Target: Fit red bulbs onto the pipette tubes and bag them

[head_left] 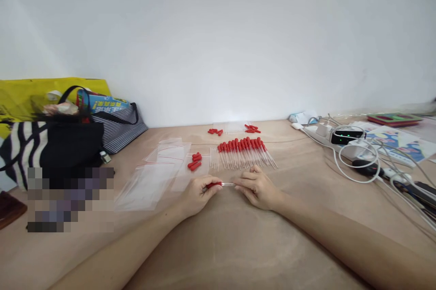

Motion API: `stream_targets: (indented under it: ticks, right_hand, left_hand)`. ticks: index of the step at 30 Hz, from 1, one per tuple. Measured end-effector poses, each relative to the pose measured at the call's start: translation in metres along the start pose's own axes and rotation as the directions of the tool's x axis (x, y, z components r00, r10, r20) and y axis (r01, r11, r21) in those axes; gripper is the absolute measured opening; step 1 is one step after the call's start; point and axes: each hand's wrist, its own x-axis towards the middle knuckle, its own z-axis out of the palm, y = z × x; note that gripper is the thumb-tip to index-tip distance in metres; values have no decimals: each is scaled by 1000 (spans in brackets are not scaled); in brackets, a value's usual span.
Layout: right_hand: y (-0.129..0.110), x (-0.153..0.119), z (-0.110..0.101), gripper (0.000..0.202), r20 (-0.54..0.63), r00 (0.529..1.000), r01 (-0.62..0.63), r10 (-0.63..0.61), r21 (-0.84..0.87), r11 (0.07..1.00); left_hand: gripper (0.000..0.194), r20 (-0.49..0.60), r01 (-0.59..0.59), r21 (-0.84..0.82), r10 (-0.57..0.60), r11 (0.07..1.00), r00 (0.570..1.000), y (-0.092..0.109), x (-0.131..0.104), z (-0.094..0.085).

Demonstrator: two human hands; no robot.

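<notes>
Red dropper bulb [214,185]: pinched in the left hand [196,195]
Clear pipette tube [228,184]: meeting the bulb, pinched in the right hand [258,189]
Red-capped droppers [242,145]: rowed just beyond both hands

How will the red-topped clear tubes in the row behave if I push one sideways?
The red-topped tubes would probably roll, since they look slim and round. Packed side by side, one might nudge its neighbours. Their clear shafts lie straight, so likely stay stiff rather than flop.
</notes>
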Motion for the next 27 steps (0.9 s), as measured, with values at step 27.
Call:
stream_targets:
  ticks: [27]
  right_hand:
    - [-17, 4, 8, 23, 52, 999, -15, 17, -25, 1000]
  left_hand:
    - [20, 112, -223, 144, 208, 964, 972, 8, -7, 3]
